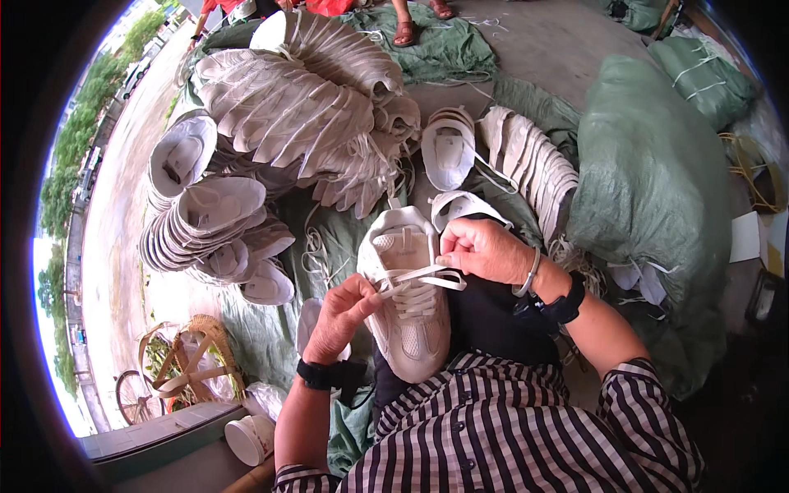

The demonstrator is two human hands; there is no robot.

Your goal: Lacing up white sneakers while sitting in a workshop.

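A white shoe upper (408,316) rests on my lap, toe toward me. A flat white lace (423,278) runs across its eyelets. My left hand (343,316) pinches the lace at the shoe's left side. On the right side, my right hand (483,249) grips the other end of the lace, thumb and fingers closed on it. A bangle and a black wrist device sit on my right wrist, and a black band is on my left wrist.
Stacks of nested white shoe uppers (283,107) lie ahead on a green tarp (283,329). Another row (534,160) leans against a big green sack (649,189) at right. A woven basket (193,361) stands at lower left. Someone's sandalled feet (404,31) show at the top.
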